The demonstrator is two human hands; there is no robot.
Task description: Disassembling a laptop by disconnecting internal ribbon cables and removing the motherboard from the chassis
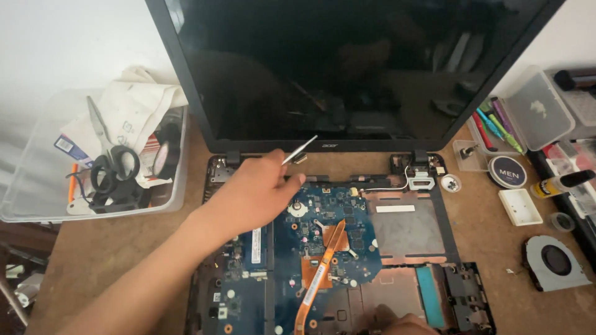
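We saw left hand [257,189] reaching over opened laptop [323,248], fingers pinched around metal tweezers [300,149] near hinge. Right hand [406,324] only partly visible at bottom edge; grip unclear. Round dark tin [506,172], white box [520,206], loose fan [554,263] lay right. Clear bin [37,198] left on brown table [118,248].

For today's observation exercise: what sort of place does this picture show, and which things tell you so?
Probably a home or hobby electronics repair bench. An opened laptop lies with its blue circuit board bare, the left hand holds tweezers over it, and a removed cooling fan sits on the wooden table.
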